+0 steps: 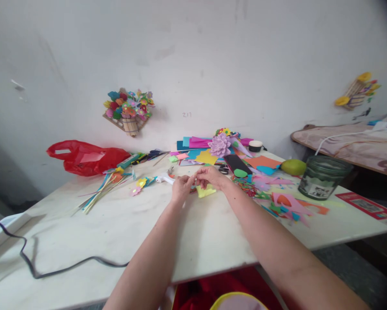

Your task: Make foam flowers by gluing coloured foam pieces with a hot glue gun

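Over the middle of the table, my left hand (pixel 181 187) and my right hand (pixel 210 177) meet at the fingertips. Both are closed in a pinch; whatever is between the fingers is too small or blurred to make out. A pale yellow piece (pixel 205 192) of craft sheet shows just below my right hand, and I cannot tell whether the fingers touch it. Just left of my left hand lies a white tool (pixel 164 178) that looks like a glue gun. Yellow and pink foam flowers (pixel 140 184) lie farther left.
A red plastic bag (pixel 86 159) and a bundle of thin stems (pixel 104 193) are at left. Coloured foam sheets (pixel 206 156), a phone (pixel 237 164) and scraps (pixel 288 204) spread behind and right. A dark glass jar (pixel 322 178) stands near the right edge. A black cable (pixel 67 270) crosses the front left.
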`<action>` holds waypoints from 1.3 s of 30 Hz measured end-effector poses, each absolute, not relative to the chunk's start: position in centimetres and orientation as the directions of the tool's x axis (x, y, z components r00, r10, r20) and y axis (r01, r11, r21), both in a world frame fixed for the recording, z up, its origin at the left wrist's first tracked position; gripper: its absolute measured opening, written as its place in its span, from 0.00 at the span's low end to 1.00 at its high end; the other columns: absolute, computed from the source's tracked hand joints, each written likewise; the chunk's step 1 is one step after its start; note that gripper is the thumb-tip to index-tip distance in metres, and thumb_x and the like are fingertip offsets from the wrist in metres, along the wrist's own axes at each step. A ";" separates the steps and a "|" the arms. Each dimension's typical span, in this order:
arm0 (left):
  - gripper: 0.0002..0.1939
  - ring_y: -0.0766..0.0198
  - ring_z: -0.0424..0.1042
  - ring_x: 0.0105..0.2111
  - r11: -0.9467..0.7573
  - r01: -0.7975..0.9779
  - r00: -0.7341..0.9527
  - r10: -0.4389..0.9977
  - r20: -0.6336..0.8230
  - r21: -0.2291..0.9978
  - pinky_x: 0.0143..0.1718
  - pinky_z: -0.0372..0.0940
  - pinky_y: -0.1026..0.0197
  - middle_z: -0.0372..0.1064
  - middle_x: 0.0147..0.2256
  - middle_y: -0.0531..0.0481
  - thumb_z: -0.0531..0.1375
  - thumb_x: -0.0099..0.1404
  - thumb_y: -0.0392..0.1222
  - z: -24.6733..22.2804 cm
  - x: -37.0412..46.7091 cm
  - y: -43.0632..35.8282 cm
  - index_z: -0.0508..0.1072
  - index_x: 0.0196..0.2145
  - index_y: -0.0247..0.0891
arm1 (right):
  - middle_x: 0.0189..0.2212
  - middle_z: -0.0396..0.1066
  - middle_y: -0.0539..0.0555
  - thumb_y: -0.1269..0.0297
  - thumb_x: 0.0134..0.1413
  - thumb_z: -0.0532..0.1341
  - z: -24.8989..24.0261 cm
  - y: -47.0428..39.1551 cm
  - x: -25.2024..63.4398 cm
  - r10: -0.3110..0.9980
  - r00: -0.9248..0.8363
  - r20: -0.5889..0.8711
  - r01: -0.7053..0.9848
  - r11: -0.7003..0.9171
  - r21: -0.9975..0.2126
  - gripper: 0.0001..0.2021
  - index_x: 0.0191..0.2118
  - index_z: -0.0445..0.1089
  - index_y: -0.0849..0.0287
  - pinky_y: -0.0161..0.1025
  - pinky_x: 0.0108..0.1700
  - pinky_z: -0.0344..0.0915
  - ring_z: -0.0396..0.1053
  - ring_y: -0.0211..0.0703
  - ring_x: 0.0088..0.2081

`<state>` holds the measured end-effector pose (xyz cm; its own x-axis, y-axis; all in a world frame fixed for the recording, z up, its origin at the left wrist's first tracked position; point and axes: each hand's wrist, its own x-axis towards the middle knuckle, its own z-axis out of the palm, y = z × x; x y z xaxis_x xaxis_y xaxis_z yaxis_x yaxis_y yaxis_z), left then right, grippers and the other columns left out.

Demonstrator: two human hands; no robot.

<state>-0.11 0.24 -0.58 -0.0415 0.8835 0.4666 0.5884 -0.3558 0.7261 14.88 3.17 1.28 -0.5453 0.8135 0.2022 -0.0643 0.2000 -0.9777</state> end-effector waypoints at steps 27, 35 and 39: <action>0.21 0.71 0.57 0.19 -0.323 0.287 -0.062 0.933 0.354 0.902 0.21 0.51 0.67 0.64 0.19 0.52 0.52 0.53 0.56 -0.5 -0.4 -0.4 0.69 0.22 0.34 | 0.20 0.65 0.46 0.69 0.38 0.61 1.4 3.5 14.7 0.854 -0.451 0.262 -0.127 0.229 -0.965 0.10 0.33 0.66 0.62 0.30 0.21 0.59 0.59 0.28 0.17; 0.23 0.72 0.57 0.17 -0.316 0.117 0.100 0.947 0.305 0.942 0.20 0.53 0.68 0.62 0.16 0.53 0.51 0.54 0.58 0.1 0.2 -1.3 0.69 0.25 0.32 | 0.14 0.61 0.45 0.59 0.36 0.63 1.4 3.1 13.1 0.889 -0.330 0.317 -0.111 0.297 -0.948 0.11 0.23 0.67 0.64 0.29 0.16 0.49 0.53 0.27 0.14; 0.23 0.73 0.57 0.16 -0.307 0.024 0.084 0.949 0.304 0.951 0.19 0.52 0.68 0.63 0.17 0.52 0.51 0.54 0.58 0.2 0.3 -1.4 0.68 0.26 0.32 | 0.14 0.61 0.46 0.56 0.36 0.62 1.3 2.9 12.6 0.898 -0.304 0.319 -0.113 0.298 -0.948 0.13 0.23 0.67 0.63 0.30 0.16 0.45 0.51 0.27 0.14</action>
